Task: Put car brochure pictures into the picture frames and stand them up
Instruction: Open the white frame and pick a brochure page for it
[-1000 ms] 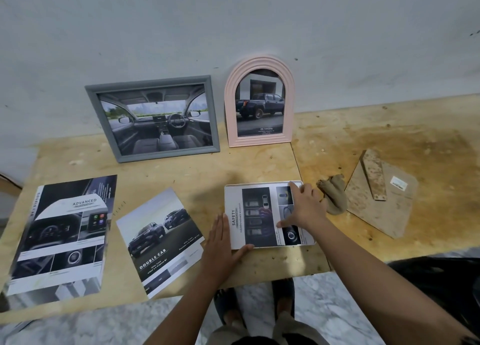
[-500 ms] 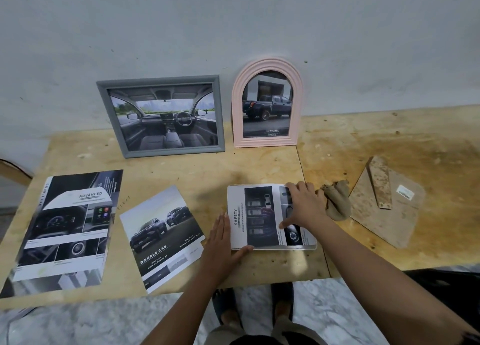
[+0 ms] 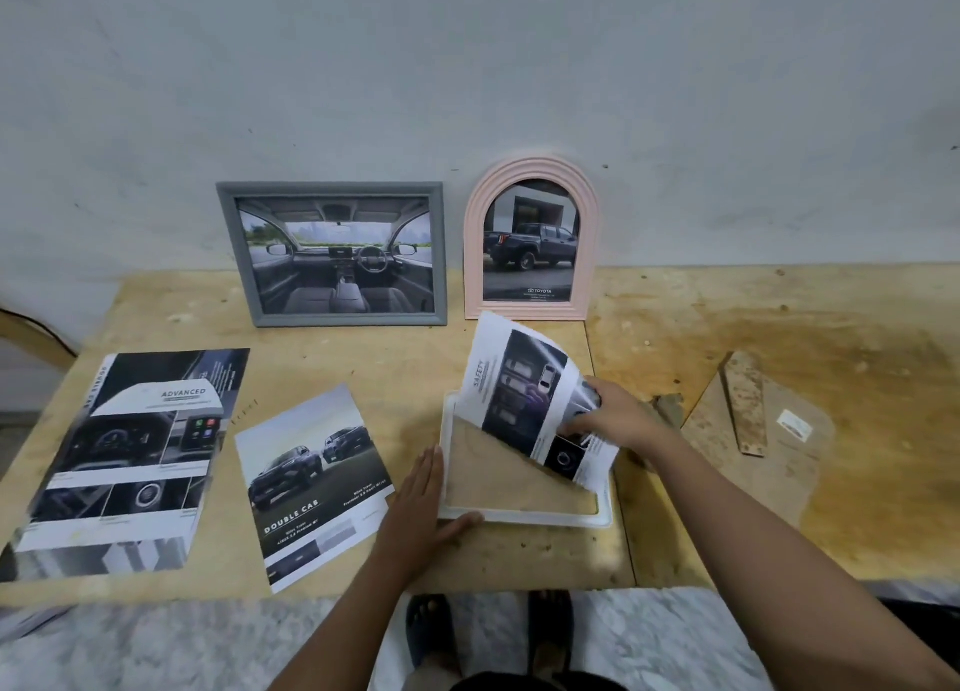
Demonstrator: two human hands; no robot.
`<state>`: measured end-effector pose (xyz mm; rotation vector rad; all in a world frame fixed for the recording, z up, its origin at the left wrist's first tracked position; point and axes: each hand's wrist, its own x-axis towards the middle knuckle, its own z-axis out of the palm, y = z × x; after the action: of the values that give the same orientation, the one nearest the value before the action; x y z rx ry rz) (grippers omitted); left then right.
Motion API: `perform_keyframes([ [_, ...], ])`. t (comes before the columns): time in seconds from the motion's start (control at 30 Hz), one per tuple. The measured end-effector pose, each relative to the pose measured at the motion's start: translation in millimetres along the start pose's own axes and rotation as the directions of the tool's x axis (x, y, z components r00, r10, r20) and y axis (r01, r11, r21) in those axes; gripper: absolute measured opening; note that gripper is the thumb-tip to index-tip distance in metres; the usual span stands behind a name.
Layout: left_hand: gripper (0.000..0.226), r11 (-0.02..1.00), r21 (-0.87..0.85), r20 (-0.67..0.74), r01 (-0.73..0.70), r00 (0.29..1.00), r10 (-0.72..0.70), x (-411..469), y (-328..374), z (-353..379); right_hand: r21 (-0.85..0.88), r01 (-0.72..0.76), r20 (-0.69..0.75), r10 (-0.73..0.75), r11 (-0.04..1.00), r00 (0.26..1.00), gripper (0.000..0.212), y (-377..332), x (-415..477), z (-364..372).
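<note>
The fingers (image 3: pixel 579 424) of the right hand (image 3: pixel 621 417) are curled onto the Safety sheet (image 3: pixel 519 389), which is pinched near its right edge. The sheet is held tilted, with its far corner raised and its near part dipping into the white frame (image 3: pixel 545 518). That frame lies flat on the surface (image 3: pixel 363 363). Whether the brown seen inside it is a board or the wood beneath cannot be told.

The left hand (image 3: pixel 421 508) is laid flat just beside the frame's left rim. Its fingers (image 3: pixel 428 469) are straight and pressed together, and the thumb is set against the near corner, so the frame is braced and nothing is gripped.

To the right, well apart from the frame, a backing board (image 3: pixel 769 461) with its stand strut (image 3: pixel 745 404) is seen.

At the wall, the grey frame (image 3: pixel 353 319) and the pink arched frame (image 3: pixel 530 168) are already filled and standing upright, so two frames are judged done. The third is judged mid-way: the sheet is not yet seated, the back is not fitted, and the frame is not stood up.

Further left, the Double Cab sheet (image 3: pixel 311 482) and the Advanced sheet (image 3: pixel 130 456) lie unframed; no further empty frame is seen.
</note>
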<state>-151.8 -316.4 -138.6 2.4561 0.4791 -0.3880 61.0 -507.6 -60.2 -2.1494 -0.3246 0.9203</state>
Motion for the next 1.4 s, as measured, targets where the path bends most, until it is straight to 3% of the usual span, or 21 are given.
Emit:
perform_keyframes([
  [0.27, 0.123, 0.994, -0.110, -0.027, -0.002, 1.000, -0.001, 1, -1, 1, 0.214, 0.033, 0.079, -0.051, 0.976, 0.996, 0.043, -18, 1, -5],
  [0.33, 0.098, 0.991, -0.137, -0.060, 0.016, 0.998, -0.024, 4, 0, 0, 0.238, 0.055, 0.098, -0.080, 0.970, 0.992, 0.041, -26, 3, -3],
  [0.4, 0.071, 0.981, -0.188, -0.216, 0.038, 0.973, -0.079, 7, 8, 1, 0.273, 0.075, 0.133, -0.114, 0.959, 0.985, 0.041, -31, 5, 0],
  [0.43, 0.066, 0.954, -0.294, -0.286, 0.060, 0.947, -0.148, 6, 18, -2, 0.299, 0.090, 0.160, -0.143, 0.950, 0.977, 0.042, -34, 5, 2],
  [0.47, 0.070, 0.889, -0.453, -0.326, 0.067, 0.916, -0.235, 7, 32, -8, 0.335, 0.105, 0.179, -0.172, 0.936, 0.969, 0.044, -37, 6, 4],
  [0.53, 0.067, 0.645, -0.764, -0.302, 0.019, 0.873, -0.383, 8, 56, -22, 0.400, 0.121, 0.213, -0.221, 0.908, 0.952, 0.050, -45, 11, 10],
  [0.6, 0.046, 0.379, -0.922, -0.251, -0.077, 0.865, -0.434, 10, 71, -35, 0.452, 0.122, 0.253, -0.258, 0.884, 0.932, 0.055, -58, 13, 20],
  [0.63, 0.036, 0.296, -0.949, -0.238, -0.113, 0.871, -0.430, 7, 75, -40, 0.457, 0.128, 0.266, -0.273, 0.880, 0.925, 0.058, -64, 15, 27],
  [0.73, 0.011, 0.210, -0.962, -0.254, -0.176, 0.859, -0.445, -9, 71, -55, 0.401, 0.173, 0.268, -0.296, 0.900, 0.917, 0.062, -84, 19, 50],
  [0.9, 0.012, 0.273, -0.946, -0.303, -0.177, 0.784, -0.542, -39, 10, -88, 0.274, 0.243, 0.301, -0.323, 0.931, 0.897, 0.045, -118, 22, 81],
  [1.07, 0.024, 0.314, -0.931, -0.346, -0.187, 0.729, -0.591, -67, -56, -134, 0.120, 0.243, 0.416, -0.271, 0.963, 0.868, 0.011, -147, 26, 120],
  [1.13, 0.027, 0.345, -0.923, -0.357, -0.170, 0.708, -0.609, -76, -119, -162, 0.068, 0.251, 0.424, -0.255, 0.966, 0.869, 0.009, -172, 33, 172],
  [1.2, 0.031, 0.390, -0.913, -0.360, -0.122, 0.693, -0.625, -74, -138, -172, 0.022, 0.223, 0.432, -0.210, 0.975, 0.877, 0.006, -177, 30, 187],
  [1.33, 0.035, 0.449, -0.893, -0.335, -0.038, 0.723, -0.605, -93, -213, -200, -0.137, 0.192, 0.469, -0.108, 0.972, 0.877, 0.023, -203, 27, 279],
  [1.4, 0.037, 0.504, -0.864, -0.337, 0.014, 0.727, -0.598, -101, -247, -211, -0.164, 0.197, 0.465, -0.100, 0.967, 0.880, 0.020, -211, 29, 316],
])
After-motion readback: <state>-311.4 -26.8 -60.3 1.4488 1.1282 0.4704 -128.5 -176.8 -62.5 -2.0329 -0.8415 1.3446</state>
